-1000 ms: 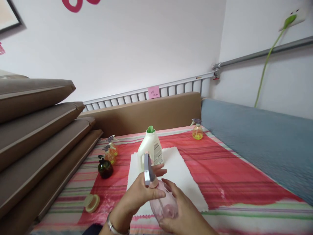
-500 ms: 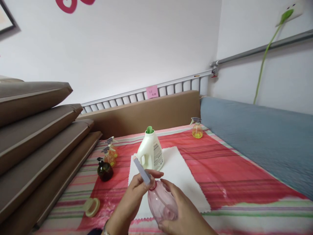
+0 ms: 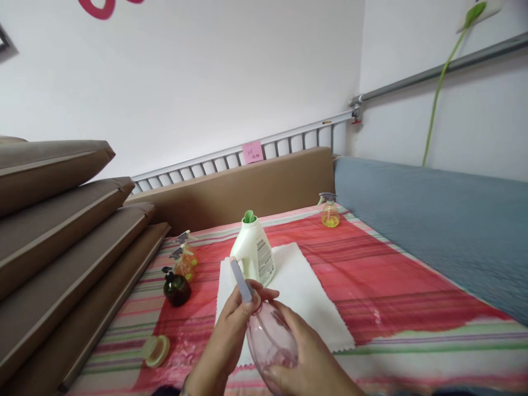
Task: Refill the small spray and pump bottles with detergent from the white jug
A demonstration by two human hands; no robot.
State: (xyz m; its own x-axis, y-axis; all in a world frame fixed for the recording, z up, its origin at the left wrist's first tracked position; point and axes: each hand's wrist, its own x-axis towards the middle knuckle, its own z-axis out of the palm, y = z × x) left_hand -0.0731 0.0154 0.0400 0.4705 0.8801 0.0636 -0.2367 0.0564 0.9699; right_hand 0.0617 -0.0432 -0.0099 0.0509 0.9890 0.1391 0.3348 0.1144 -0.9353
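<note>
A clear pink spray bottle (image 3: 268, 335) is held tilted in front of me, with a tube visible inside it. My left hand (image 3: 234, 324) is closed around the grey spray head (image 3: 241, 281) at the bottle's neck. My right hand (image 3: 307, 355) wraps round the bottle's body from the right side. Just beyond my hands, a white detergent jug (image 3: 252, 250) stands upright without a cap, and something green shows in its mouth. The jug stands on a white cloth (image 3: 307, 297) with a jagged edge.
Left of the cloth are a dark pump bottle (image 3: 176, 289), an orange spray bottle (image 3: 183, 267) with another behind it, and a pale green cap (image 3: 157, 351). A spray bottle with yellow liquid (image 3: 330, 215) stands at the back right. Stacked brown cushions (image 3: 61, 242) border the left side.
My view has shifted slightly. The spray head has turned a little to a steeper angle in my left hand, while my right hand keeps its hold on the bottle.
</note>
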